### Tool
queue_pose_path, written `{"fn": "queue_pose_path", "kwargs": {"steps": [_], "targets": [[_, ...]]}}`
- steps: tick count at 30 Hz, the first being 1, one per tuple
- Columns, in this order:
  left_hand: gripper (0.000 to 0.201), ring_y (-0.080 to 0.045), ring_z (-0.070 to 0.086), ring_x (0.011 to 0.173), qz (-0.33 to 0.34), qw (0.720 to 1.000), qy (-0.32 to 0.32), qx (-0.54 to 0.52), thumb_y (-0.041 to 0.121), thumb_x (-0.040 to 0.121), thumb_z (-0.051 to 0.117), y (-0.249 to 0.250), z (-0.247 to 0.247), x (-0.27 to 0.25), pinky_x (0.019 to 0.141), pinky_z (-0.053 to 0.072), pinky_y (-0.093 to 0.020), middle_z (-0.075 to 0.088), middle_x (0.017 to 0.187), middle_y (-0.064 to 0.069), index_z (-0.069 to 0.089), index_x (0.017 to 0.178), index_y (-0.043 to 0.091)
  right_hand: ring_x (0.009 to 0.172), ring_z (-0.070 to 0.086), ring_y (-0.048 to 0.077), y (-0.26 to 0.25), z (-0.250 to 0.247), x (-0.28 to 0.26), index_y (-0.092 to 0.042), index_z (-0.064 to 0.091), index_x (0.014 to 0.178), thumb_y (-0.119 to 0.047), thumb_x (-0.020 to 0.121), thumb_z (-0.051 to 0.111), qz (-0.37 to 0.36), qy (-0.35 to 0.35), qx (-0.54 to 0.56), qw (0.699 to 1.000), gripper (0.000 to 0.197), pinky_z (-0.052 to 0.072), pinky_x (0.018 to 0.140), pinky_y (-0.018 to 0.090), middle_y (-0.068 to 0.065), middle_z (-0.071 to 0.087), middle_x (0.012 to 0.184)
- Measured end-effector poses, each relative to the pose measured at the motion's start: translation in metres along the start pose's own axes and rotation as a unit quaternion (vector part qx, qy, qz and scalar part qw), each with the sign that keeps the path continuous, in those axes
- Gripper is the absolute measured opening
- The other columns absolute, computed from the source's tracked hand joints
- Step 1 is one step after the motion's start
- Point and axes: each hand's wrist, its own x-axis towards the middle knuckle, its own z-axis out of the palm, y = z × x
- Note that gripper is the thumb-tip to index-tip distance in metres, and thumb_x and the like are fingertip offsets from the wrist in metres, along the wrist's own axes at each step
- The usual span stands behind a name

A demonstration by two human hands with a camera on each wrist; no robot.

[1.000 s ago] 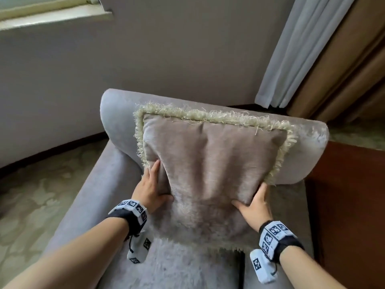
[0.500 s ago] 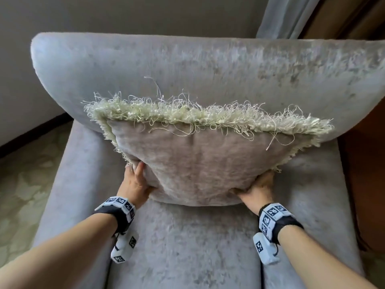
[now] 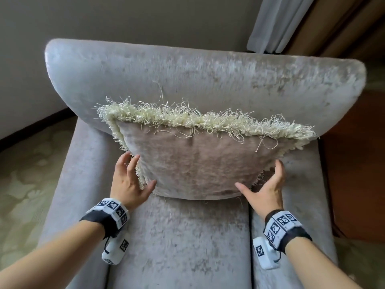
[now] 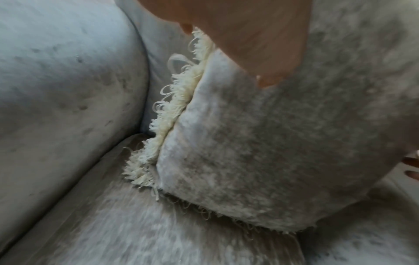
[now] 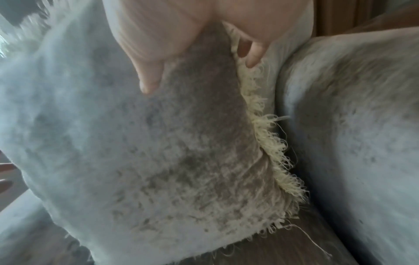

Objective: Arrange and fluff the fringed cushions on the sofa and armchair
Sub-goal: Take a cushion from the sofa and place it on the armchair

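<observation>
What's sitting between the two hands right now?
Only the fringed cushion: the left hand and right hand flank its lower corners, fingers open, as the head view shows.

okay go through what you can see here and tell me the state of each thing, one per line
fringed cushion: upright on the seat, leaning against the backrest, top fringe tousled
armchair: holds the cushion
left hand: fingers straight, beside the cushion's left edge
right hand: fingers spread, beside the cushion's right edge
curtain: hanging behind the armchair
</observation>
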Motion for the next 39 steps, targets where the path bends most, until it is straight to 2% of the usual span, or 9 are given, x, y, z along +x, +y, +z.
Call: {"fn": "queue_pose_path", "kwargs": {"steps": [3, 5, 8, 15, 22, 26, 31, 35, 39], "targets": [[0.107, -0.049, 0.019, 0.14, -0.008, 1.0, -0.023, 0.01, 0.072, 0.069, 0.062, 0.02, -0.005, 0.018, 0.115, 0.023, -0.052, 0.014, 0.146, -0.038, 0.017, 0.149, 0.018, 0.147, 0.016, 0.016, -0.016, -0.008, 0.01, -0.036, -0.006, 0.15, -0.051, 0.062, 0.086, 0.036, -0.046, 0.026, 0.998, 0.128, 0.02, 0.118, 0.037, -0.001, 0.009, 0.162], [0.112, -0.053, 0.013, 0.14, -0.03, 0.998, -0.048, 0.009, 0.082, 0.065, 0.054, 0.026, -0.002, 0.032, 0.115, 0.023, -0.052, 0.0, 0.15, -0.039, 0.006, 0.152, 0.032, 0.146, 0.021, 0.021, -0.02, -0.005, 0.023, -0.032, 0.0, 0.151, -0.053, 0.063, 0.084, 0.04, -0.05, 0.014, 0.998, 0.124, 0.024, 0.118, 0.04, 0.003, 0.015, 0.161], [0.122, -0.055, 0.007, 0.14, -0.081, 0.994, -0.076, -0.006, 0.078, 0.056, 0.068, 0.025, 0.003, 0.045, 0.111, 0.02, -0.049, -0.009, 0.151, -0.036, -0.002, 0.15, 0.042, 0.135, 0.038, 0.036, -0.025, 0.003, 0.039, -0.028, 0.013, 0.145, -0.057, 0.063, 0.081, 0.037, -0.042, -0.04, 0.998, 0.111, 0.035, 0.11, 0.045, 0.018, 0.032, 0.152], [0.133, -0.057, 0.036, 0.127, -0.076, 0.991, -0.092, 0.062, 0.053, 0.048, 0.088, 0.008, 0.009, 0.062, 0.096, 0.048, -0.055, -0.001, 0.153, -0.032, 0.002, 0.148, 0.044, 0.141, 0.022, 0.045, -0.029, 0.02, 0.052, -0.023, 0.007, 0.148, -0.066, 0.067, 0.071, 0.023, -0.041, -0.137, 0.989, 0.112, 0.024, 0.114, 0.052, 0.024, 0.009, 0.158], [0.126, -0.044, 0.026, 0.14, -0.041, 0.996, -0.036, -0.074, 0.012, 0.053, 0.093, -0.004, -0.006, 0.046, 0.111, 0.033, -0.051, -0.007, 0.155, -0.025, 0.014, 0.147, 0.04, 0.137, 0.038, 0.024, -0.028, -0.005, 0.039, -0.043, 0.005, 0.145, -0.052, 0.053, 0.089, 0.056, -0.006, 0.044, 0.997, 0.125, 0.033, 0.112, 0.042, 0.007, 0.03, 0.155], [0.125, -0.021, 0.02, 0.132, -0.063, 0.99, -0.034, -0.125, 0.007, 0.053, 0.093, 0.002, -0.023, 0.064, 0.11, 0.025, -0.038, 0.004, 0.151, -0.025, 0.015, 0.15, 0.023, 0.138, 0.035, 0.02, -0.033, -0.012, 0.045, -0.04, 0.0, 0.148, -0.045, 0.055, 0.091, 0.057, -0.023, 0.084, 0.995, 0.13, 0.029, 0.112, 0.035, 0.005, 0.028, 0.156], [0.126, -0.045, 0.037, 0.124, -0.075, 0.985, -0.077, -0.137, 0.006, 0.06, 0.088, 0.007, -0.041, 0.084, 0.109, 0.033, -0.052, 0.023, 0.135, -0.02, 0.006, 0.152, 0.034, 0.138, 0.034, 0.024, -0.048, -0.006, 0.038, -0.023, -0.005, 0.153, -0.029, 0.066, 0.088, 0.056, -0.019, 0.081, 0.995, 0.127, 0.022, 0.102, 0.024, 0.008, 0.026, 0.157], [0.116, -0.047, 0.038, 0.12, -0.071, 0.99, -0.064, -0.107, 0.008, 0.066, 0.084, 0.011, -0.053, 0.079, 0.108, 0.034, -0.046, 0.025, 0.126, -0.018, 0.011, 0.152, 0.032, 0.137, 0.033, 0.024, -0.067, -0.007, 0.023, -0.02, -0.004, 0.153, -0.026, 0.068, 0.088, 0.047, -0.002, 0.076, 0.996, 0.125, 0.02, 0.1, 0.023, 0.009, 0.023, 0.157], [0.102, -0.044, 0.04, 0.111, -0.066, 0.994, -0.037, -0.083, 0.004, 0.073, 0.075, 0.007, -0.064, 0.078, 0.103, 0.038, -0.042, 0.025, 0.118, -0.014, 0.015, 0.152, 0.027, 0.13, 0.03, 0.008, -0.069, -0.009, 0.019, -0.024, 0.004, 0.152, -0.03, 0.066, 0.088, 0.021, 0.015, 0.071, 0.997, 0.121, 0.023, 0.108, 0.027, 0.002, 0.023, 0.154]]}}
